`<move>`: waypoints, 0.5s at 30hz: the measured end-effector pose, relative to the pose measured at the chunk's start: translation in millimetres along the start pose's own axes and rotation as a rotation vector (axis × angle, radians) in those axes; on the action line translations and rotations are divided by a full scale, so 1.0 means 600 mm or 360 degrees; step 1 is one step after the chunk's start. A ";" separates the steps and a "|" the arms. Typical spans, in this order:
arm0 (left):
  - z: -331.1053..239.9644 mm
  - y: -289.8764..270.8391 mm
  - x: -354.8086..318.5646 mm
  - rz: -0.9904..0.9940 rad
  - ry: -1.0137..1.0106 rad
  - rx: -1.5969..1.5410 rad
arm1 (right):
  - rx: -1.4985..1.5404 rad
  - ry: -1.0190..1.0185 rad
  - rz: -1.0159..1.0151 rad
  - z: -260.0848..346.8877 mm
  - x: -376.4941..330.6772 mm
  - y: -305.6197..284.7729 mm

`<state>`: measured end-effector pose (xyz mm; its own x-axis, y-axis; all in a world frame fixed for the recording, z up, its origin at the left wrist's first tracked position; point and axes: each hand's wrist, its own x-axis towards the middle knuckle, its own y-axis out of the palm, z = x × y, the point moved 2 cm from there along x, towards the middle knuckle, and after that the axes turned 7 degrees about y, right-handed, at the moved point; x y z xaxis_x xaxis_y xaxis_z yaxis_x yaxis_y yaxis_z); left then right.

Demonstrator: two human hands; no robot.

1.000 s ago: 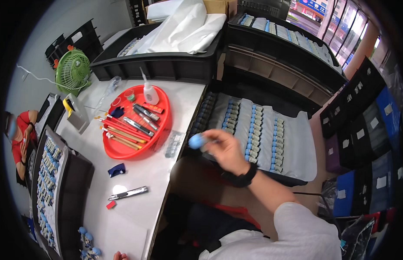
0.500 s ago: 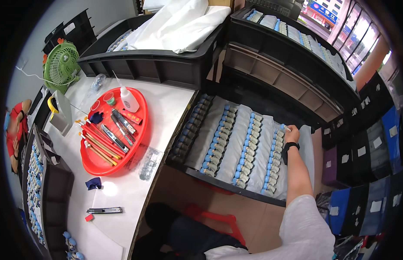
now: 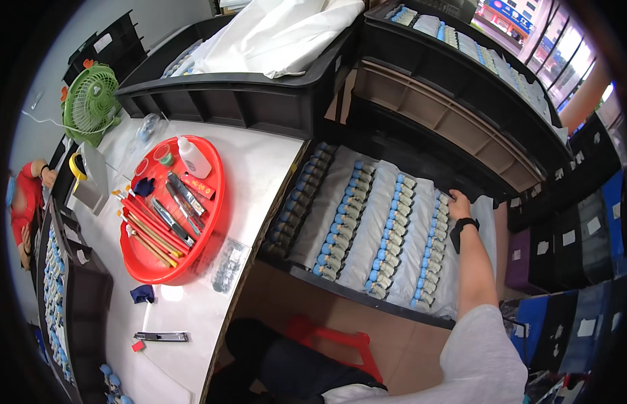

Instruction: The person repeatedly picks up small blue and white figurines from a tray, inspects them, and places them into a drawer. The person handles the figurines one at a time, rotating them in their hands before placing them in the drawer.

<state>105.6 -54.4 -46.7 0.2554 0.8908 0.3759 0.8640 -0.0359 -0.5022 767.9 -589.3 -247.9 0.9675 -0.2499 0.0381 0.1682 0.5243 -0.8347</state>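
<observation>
My right hand [image 3: 459,205], with a dark band on its wrist, is at the far end of the rightmost row of small figurines [image 3: 431,266]. Its fingers are curled closed, and whatever they hold is hidden. The figurines have light blue tops and pale bodies. They lie in several rows in a black crate [image 3: 367,293], with strips of white padding [image 3: 364,219] between the rows. The leftmost row [image 3: 301,195] sits in shadow. My left hand is out of view.
Left of the crate, a white table [image 3: 259,158] bears a red tray [image 3: 222,195] with brushes, cutters and a bottle. Stacked crates [image 3: 448,74] rise behind; lidded boxes [image 3: 556,246] stand right. A red stool [image 3: 340,337] is below. Another person [image 3: 24,202] is far left.
The blue-topped figurine that showed at my right fingertips is no longer visible there. My right hand has stayed near the row's far end; the whole view has shifted slightly.
</observation>
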 end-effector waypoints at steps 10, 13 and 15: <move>-0.009 0.006 -0.004 -0.0054 -0.0054 -0.0155 | -0.0575 -0.0029 -0.0308 -0.055 -0.206 -0.207; -0.003 0.010 0.000 -0.0020 0.0014 -0.0233 | -0.0528 0.0423 -0.0206 -0.101 -0.263 -0.247; -0.001 0.010 -0.002 -0.0015 0.0022 -0.0247 | -0.0281 0.0763 0.0010 -0.125 -0.285 -0.261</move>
<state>110.5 -55.9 -49.9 0.2524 0.8850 0.3913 0.9227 -0.0983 -0.3729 562.2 -689.8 -164.5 0.7660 -0.6144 -0.1891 0.0884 0.3920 -0.9157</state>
